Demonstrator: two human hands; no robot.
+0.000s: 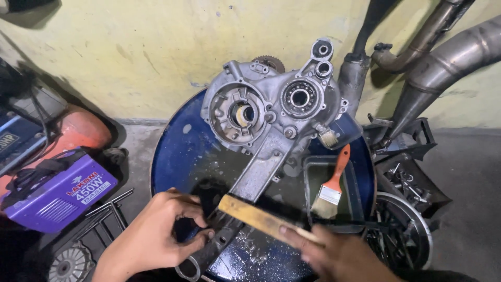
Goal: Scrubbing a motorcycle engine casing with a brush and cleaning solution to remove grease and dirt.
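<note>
A grey metal engine casing (271,112) with a bearing and a long arm lies on top of a blue drum (180,151). My left hand (156,232) grips the lower end of the casing's arm near the drum's front. My right hand (339,256) holds a wooden-backed scrubbing brush (261,216) with dark bristles, laid across that arm. The brush and right hand are blurred.
A dark tray (355,193) on the drum holds an orange-handled paintbrush (333,185). Exhaust pipes (443,57) lean on the yellow wall at right. A purple machine box (57,196) sits at left, metal parts on the floor at both sides.
</note>
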